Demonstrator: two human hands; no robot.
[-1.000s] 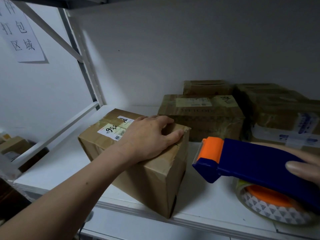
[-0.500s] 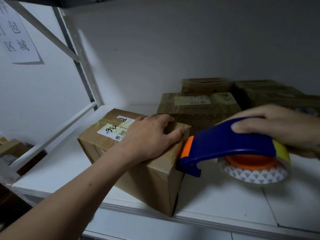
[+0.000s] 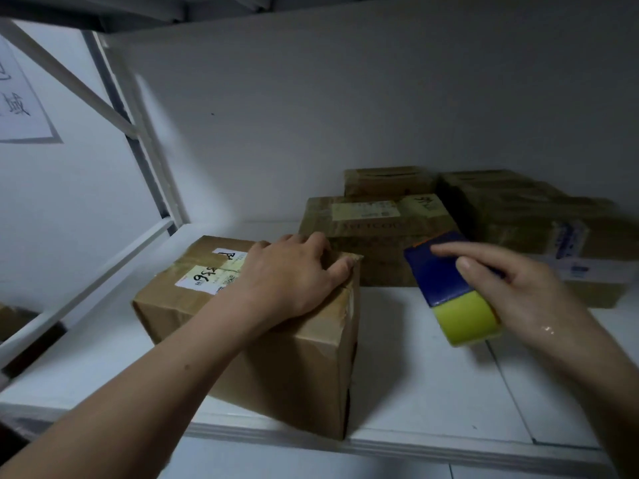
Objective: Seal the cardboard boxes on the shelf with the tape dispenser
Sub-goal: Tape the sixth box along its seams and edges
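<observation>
A brown cardboard box [image 3: 276, 368] with a white label stands at the front of the white shelf [image 3: 415, 392]. My left hand [image 3: 290, 274] lies flat on its top, fingers curled over the far right corner. My right hand [image 3: 518, 292] grips a blue tape dispenser [image 3: 439, 274] with a yellow-green tape roll, held in the air to the right of the box, apart from it, its orange head pointing away from me. Most of the head is hidden behind the blue body.
Several taped cardboard boxes [image 3: 380, 233] are stacked at the back right of the shelf against the white wall. A white diagonal brace [image 3: 69, 81] and upright post stand at the left. A paper sign [image 3: 20, 108] hangs on the left wall.
My right hand has lifted the dispenser off the box's right side and turned it, so its head now points away. My left hand has stayed on the box.
</observation>
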